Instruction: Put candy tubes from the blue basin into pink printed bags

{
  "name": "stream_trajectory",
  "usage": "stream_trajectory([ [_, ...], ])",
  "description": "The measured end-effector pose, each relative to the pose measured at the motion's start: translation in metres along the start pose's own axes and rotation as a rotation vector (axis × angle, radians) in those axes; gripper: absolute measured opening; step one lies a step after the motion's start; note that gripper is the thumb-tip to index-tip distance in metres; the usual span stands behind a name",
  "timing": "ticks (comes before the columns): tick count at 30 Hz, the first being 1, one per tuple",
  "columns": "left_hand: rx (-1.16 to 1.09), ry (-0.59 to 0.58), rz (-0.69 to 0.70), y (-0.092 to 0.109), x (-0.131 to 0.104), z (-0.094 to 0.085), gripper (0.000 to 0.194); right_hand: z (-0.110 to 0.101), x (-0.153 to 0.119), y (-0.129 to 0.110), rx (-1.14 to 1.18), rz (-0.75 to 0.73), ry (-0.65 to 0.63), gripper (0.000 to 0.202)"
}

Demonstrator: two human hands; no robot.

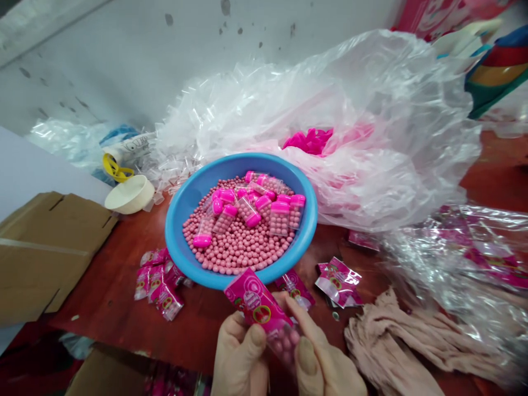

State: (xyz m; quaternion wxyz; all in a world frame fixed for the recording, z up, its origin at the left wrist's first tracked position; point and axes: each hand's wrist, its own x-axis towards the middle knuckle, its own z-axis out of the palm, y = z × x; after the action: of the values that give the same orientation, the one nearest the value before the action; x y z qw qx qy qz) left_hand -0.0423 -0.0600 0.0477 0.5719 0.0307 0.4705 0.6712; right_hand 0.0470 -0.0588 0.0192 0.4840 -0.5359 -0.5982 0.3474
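Note:
Both hands hold one pink printed sleeve (256, 303) with a clear container of pink balls (284, 342) showing at its lower end. My left hand (243, 352) pinches the sleeve's left side with thumb and fingers. On the right, my right hand (315, 352) grips the container end between thumb and fingers. Just beyond them, a blue basin (177, 242) holds loose pink balls (235, 250) and several small clear containers with bright pink caps (279, 217).
Several pink packets (159, 283) lie left of the basin, others (339, 281) to its right. A beige cloth (396, 330), plastic bags (396, 110), a cream bowl (130, 195) and cardboard (49, 247) surround the red table (111, 297).

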Motion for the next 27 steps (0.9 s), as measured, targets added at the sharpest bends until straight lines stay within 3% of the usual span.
stream_trajectory([
  [8,-0.029,-0.029,-0.020,-0.008,-0.002,0.001,0.030,0.009,-0.005,-0.002,0.020,0.069,-0.022,0.043],
  [13,-0.063,0.042,-0.001,-0.007,-0.001,0.002,0.025,0.010,0.001,-0.006,0.108,0.104,-0.010,0.046],
  [16,-0.071,0.048,0.033,-0.003,-0.001,0.004,0.032,0.013,0.003,-0.007,0.145,0.130,-0.024,0.047],
  [22,-0.036,0.249,0.081,0.006,-0.005,0.010,0.027,0.026,-0.005,-0.011,0.032,-0.042,-0.007,0.057],
  [27,0.003,0.189,0.009,0.006,-0.004,0.007,0.032,0.029,-0.006,-0.009,-0.107,-0.170,0.014,0.052],
])
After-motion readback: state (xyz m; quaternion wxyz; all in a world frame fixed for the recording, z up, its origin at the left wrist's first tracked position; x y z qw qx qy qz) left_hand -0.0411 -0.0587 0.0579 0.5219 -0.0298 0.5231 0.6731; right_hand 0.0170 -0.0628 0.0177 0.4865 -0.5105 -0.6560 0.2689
